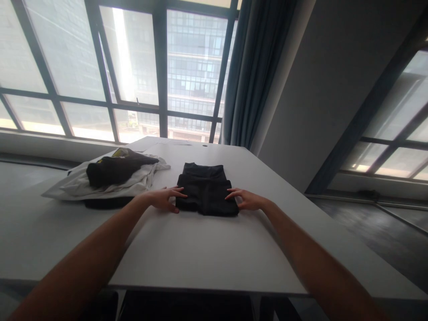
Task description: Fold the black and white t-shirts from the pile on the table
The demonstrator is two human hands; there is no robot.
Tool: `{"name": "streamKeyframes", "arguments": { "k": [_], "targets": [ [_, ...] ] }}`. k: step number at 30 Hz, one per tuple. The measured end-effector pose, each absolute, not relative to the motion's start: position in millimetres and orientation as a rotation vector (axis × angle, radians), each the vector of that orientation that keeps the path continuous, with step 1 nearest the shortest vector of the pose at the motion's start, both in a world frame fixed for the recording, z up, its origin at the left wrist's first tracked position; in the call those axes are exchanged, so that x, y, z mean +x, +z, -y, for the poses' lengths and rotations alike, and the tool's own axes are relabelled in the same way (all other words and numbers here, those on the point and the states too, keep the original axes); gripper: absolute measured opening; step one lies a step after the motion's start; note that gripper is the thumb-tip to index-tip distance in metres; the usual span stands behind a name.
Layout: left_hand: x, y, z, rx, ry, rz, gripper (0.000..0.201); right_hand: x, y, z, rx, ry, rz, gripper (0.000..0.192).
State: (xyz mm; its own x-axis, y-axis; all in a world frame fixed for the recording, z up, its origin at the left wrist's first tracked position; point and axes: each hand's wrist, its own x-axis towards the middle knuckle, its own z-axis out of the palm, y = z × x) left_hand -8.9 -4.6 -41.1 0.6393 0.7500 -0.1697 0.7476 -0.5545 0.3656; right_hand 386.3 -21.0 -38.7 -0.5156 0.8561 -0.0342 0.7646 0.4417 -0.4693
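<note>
A black folded garment (207, 194) lies flat on the white table (207, 254) in front of me; its exact kind cannot be made out. Its nearer part is wider and thicker, while a narrower layer shows at the far end. At its left edge rests my left hand (165, 197), fingers spread, the fingertips on the cloth and the thumb on the tabletop. My right hand (246, 199) touches the right edge, its fingers apart and the fingertips over the fabric. Neither hand grips the cloth.
To the left lies a loose pile of clothes, with a dark garment (117, 168) over white cloth (75, 185). A small round hole (205, 146) is near the table's far end. Beyond stand windows (195, 67), a blue-grey curtain (254, 71) and a grey pillar (317, 89).
</note>
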Motion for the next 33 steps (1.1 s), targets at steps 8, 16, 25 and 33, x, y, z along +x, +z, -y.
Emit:
{"name": "streamKeyframes", "arguments": {
  "k": [8, 16, 25, 33],
  "targets": [
    [-2, -59, -5, 2.618, 0.331, -1.146, 0.047, 378, -49, 17, -1.315, 0.464, 2.265, 0.027],
    [5, -51, -7, 2.437, 0.714, -1.072, 0.026, 388, -34, 17, -1.319, 0.555, 2.155, 0.015],
    [17, -45, -2, 1.745, 1.081, -1.278, 0.074, 371, -37, 14, -1.438, 0.893, 1.678, 0.047],
    [12, -51, -5, 2.096, 0.833, -1.217, 0.075, 364, -41, 19, -1.450, 0.760, 1.982, 0.035]
  ]
}}
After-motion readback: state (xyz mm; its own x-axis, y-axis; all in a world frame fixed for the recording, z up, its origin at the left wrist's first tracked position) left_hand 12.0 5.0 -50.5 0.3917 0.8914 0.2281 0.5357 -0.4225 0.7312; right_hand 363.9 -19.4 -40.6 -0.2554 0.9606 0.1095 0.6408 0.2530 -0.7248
